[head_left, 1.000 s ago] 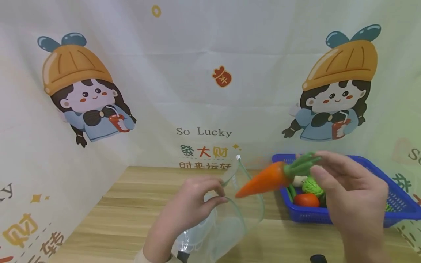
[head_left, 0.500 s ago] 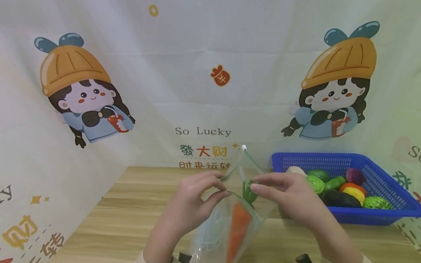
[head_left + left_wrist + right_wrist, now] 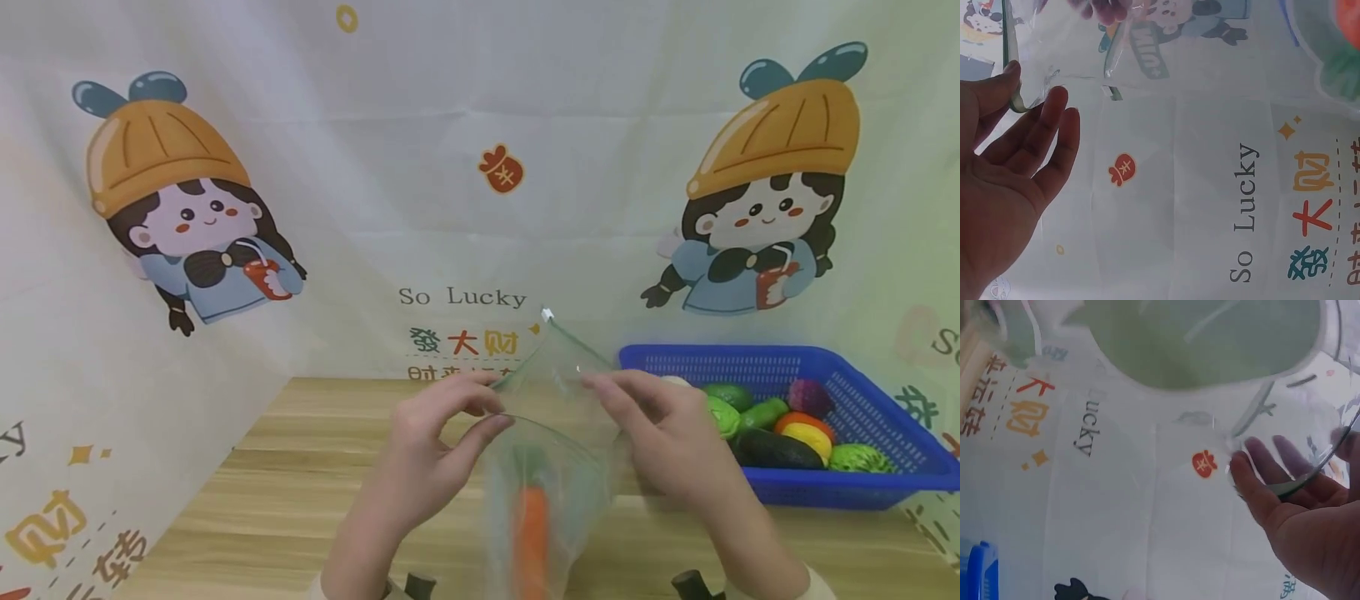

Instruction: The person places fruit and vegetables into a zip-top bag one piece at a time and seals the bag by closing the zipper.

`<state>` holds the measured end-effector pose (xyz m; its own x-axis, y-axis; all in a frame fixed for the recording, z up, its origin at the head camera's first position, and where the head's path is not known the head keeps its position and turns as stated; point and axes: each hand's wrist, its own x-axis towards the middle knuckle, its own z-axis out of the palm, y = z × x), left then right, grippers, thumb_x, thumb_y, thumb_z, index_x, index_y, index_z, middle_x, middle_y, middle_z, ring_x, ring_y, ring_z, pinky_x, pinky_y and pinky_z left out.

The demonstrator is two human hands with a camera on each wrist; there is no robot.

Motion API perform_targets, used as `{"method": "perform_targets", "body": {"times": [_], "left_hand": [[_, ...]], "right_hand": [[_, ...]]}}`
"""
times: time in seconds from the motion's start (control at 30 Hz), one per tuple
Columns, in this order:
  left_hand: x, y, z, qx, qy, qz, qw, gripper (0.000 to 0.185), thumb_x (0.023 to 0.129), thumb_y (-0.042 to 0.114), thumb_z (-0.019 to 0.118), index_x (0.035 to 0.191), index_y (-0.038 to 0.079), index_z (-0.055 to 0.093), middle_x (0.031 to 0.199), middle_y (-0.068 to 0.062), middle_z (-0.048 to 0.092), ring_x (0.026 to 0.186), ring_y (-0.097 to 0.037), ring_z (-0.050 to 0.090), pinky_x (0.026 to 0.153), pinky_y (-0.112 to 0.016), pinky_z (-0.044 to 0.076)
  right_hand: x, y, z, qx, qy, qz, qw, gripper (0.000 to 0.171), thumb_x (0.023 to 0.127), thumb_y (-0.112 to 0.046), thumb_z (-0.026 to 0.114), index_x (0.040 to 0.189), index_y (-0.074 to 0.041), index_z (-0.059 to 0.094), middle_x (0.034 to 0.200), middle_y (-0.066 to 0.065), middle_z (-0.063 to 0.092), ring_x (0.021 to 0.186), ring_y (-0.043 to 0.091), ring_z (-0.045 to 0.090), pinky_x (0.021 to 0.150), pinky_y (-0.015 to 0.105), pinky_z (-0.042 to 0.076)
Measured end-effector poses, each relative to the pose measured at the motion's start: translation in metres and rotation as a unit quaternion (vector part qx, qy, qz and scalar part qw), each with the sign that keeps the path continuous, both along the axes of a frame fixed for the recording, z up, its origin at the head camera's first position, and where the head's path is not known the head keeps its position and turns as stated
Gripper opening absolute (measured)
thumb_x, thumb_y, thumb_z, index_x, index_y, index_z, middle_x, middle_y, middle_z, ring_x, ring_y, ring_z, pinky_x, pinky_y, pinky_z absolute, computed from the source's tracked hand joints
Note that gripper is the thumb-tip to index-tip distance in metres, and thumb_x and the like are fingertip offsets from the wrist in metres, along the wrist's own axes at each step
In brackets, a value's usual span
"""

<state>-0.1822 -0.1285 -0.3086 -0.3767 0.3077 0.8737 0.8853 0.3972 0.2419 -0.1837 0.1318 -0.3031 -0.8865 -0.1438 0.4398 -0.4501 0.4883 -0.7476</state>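
A clear zip bag [image 3: 558,467] hangs upright between both hands above the wooden table [image 3: 300,500]. Inside it an orange toy carrot [image 3: 531,533] with a green top stands tip down, blurred. My left hand [image 3: 498,404] pinches the bag's left rim between thumb and fingers. My right hand [image 3: 600,390] pinches the right rim. In the left wrist view the left hand [image 3: 1032,94] holds the greenish bag edge [image 3: 1016,94]. In the right wrist view the right hand's fingers [image 3: 1260,462] show through the clear plastic at the bag edge [image 3: 1297,484].
A blue plastic basket [image 3: 825,496] stands at the right on the table, filled with several toy vegetables [image 3: 780,425]. A printed cloth backdrop [image 3: 465,208] closes off the back and both sides. Two dark wrist mounts show at the bottom edge.
The carrot left my right hand and dropped into the bag. My right hand then moved to the bag's right rim and took hold. The bag's mouth rose slightly.
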Motion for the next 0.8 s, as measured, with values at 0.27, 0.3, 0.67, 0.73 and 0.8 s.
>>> {"method": "perform_targets", "body": {"times": [0.27, 0.3, 0.67, 0.73, 0.8], "left_hand": [[-0.012, -0.007, -0.002, 0.103, -0.096, 0.012, 0.99, 0.014, 0.09, -0.007, 0.079, 0.097, 0.003, 0.072, 0.105, -0.011, 0.079, 0.117, -0.027, 0.074, 0.089, -0.026, 0.065], [-0.013, -0.007, -0.002, 0.115, -0.111, 0.012, 0.9871, 0.013, 0.091, -0.006, 0.079, 0.098, 0.003, 0.071, 0.108, -0.012, 0.079, 0.119, -0.026, 0.073, 0.09, -0.027, 0.065], [-0.02, 0.0, 0.0, 0.077, -0.162, 0.059, 0.982, 0.012, 0.095, 0.007, 0.079, 0.105, 0.008, 0.073, 0.123, -0.008, 0.077, 0.129, -0.029, 0.069, 0.098, -0.046, 0.064], [-0.02, -0.001, 0.001, 0.074, -0.157, 0.057, 0.9832, 0.012, 0.094, 0.007, 0.08, 0.104, 0.007, 0.073, 0.123, -0.008, 0.077, 0.128, -0.028, 0.069, 0.098, -0.048, 0.064], [-0.019, -0.002, 0.001, 0.073, -0.154, 0.057, 0.9837, 0.013, 0.094, 0.006, 0.08, 0.104, 0.007, 0.073, 0.124, -0.009, 0.077, 0.129, -0.028, 0.069, 0.098, -0.047, 0.064]], "right_hand": [[-0.026, 0.008, -0.016, -0.076, 0.285, 0.043, 0.955, 0.017, 0.102, -0.001, 0.064, 0.103, -0.006, 0.08, 0.118, 0.014, 0.079, 0.123, 0.0, 0.068, 0.102, 0.01, 0.054], [-0.029, 0.009, -0.017, -0.076, 0.307, 0.047, 0.947, 0.016, 0.101, 0.0, 0.064, 0.1, -0.005, 0.08, 0.118, 0.015, 0.079, 0.126, 0.002, 0.068, 0.104, 0.012, 0.054], [-0.047, 0.032, -0.017, 0.032, 0.33, 0.105, 0.938, 0.024, 0.091, 0.001, 0.074, 0.112, -0.009, 0.079, 0.124, 0.011, 0.078, 0.134, 0.01, 0.064, 0.122, 0.018, 0.042], [-0.045, 0.039, -0.012, 0.039, 0.321, 0.104, 0.941, 0.029, 0.09, 0.002, 0.074, 0.118, -0.007, 0.077, 0.131, 0.009, 0.076, 0.136, 0.008, 0.062, 0.121, 0.016, 0.042], [-0.041, 0.044, -0.007, 0.038, 0.314, 0.096, 0.944, 0.033, 0.091, 0.002, 0.074, 0.123, -0.006, 0.075, 0.137, 0.007, 0.073, 0.138, 0.005, 0.06, 0.12, 0.015, 0.043]]}}
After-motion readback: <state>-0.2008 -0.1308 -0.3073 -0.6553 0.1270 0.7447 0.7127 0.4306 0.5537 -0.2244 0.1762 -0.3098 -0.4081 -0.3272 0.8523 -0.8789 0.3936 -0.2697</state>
